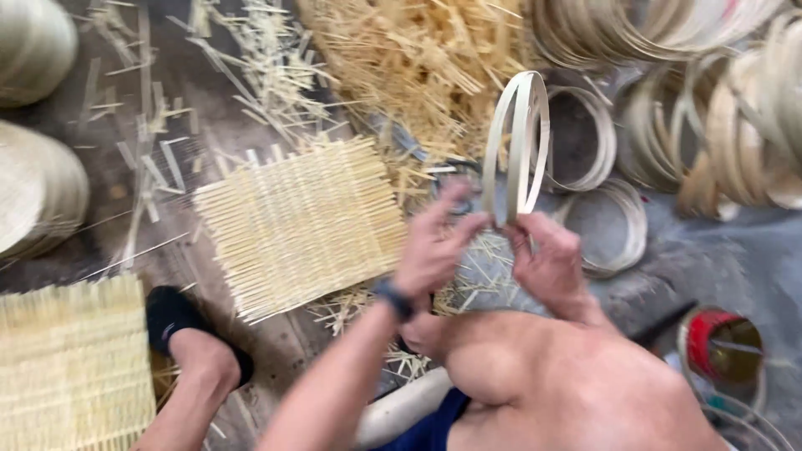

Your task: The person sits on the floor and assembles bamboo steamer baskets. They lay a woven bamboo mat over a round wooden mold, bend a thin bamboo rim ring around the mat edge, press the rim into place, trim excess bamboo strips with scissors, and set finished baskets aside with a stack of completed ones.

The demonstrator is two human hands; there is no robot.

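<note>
Both hands are meeting at the centre of the frame, and we are seeing each grip pinching the bottom of the bamboo hoops (518, 142): the left hand (434, 246) is pressing thumb and fingers together on the lower left edge, the right hand (551, 263) is closing on the lower right. We are judging that the hoops are being held upright and edge-on, a few thin bands stacked together, so the rims can be lined up. Motion is blurring the fingers, so exactly how many bands each grip is taking is hard to tell.

Nearest us, at the bottom of the frame, a bare knee (535, 376) is filling the view and hiding the floor beneath; a foot in a black slipper (180, 321) is resting at lower left. Beside it a woven mat (71, 367) is running off the edge of the frame. A second woven mat (305, 221) is lying flat on the floor just left of the hands. A red tin (718, 347) is sitting at lower right. Farther off, loose rings (610, 225) are lying behind the hoops, a heap of bamboo splints (418, 67) is spreading at top centre, and stacked hoops (727, 125) are crowding the upper right, cropped.
</note>
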